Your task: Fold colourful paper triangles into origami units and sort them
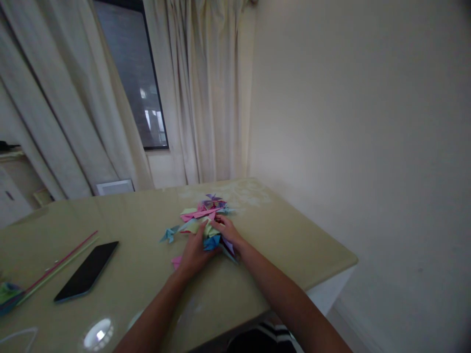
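A heap of colourful origami pieces in pink, green, blue and purple lies on the table in front of me. Several have pointed, crane-like wings. My left hand curls round the near left side of the heap, its thumb against a pale green piece. From the right, my right hand closes on the same bunch, with its fingers over the green paper. Between the two hands shows a blue origami piece. A light blue origami crane sits apart on the left. My hands partly hide a pink piece.
The pale green table meets the wall on its right. A dark phone lies on the left, beside a pink stick and a green stick. More coloured paper is at the left edge. Curtains hang behind.
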A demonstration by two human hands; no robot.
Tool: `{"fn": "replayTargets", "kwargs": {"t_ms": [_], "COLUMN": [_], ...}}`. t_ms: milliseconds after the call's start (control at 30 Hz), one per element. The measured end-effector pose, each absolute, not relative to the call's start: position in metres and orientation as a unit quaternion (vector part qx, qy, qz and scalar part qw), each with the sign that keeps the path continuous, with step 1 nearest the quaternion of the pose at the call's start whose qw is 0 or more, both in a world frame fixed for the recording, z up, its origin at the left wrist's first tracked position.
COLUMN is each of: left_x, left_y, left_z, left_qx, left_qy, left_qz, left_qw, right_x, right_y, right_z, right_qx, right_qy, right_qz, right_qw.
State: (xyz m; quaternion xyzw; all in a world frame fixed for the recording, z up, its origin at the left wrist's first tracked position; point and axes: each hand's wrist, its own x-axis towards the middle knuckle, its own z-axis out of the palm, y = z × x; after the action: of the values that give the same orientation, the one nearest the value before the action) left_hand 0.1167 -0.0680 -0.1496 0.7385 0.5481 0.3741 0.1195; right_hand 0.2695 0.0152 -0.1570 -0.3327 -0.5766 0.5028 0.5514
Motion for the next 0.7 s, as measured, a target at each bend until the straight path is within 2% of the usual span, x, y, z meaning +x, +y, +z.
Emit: {"fn": "replayTargets", "kwargs": {"t_ms": [367,500,700], "left_x": [0.105,0.096,0.083], "left_y": [-0.070,-0.066,-0.060], "left_z": [-0.140,-0.140,-0.145], "left_qx": [0.690,0.660,0.655], "left_qy": [0.535,0.531,0.539], "left_qz": [0.470,0.526,0.530], "left_qw": [0.127,0.077,0.001], "right_x": [0.282,0.293,0.304], "right_y": [0.006,0.010,0.013], "right_z": [-0.148,-0.148,-0.154], "right_qx": [-0.340,-0.356,-0.378], "right_qy": [-0.532,-0.505,-0.447], "right_qz": [0.449,0.407,0.381], "right_qw": [0.632,0.673,0.716]}}
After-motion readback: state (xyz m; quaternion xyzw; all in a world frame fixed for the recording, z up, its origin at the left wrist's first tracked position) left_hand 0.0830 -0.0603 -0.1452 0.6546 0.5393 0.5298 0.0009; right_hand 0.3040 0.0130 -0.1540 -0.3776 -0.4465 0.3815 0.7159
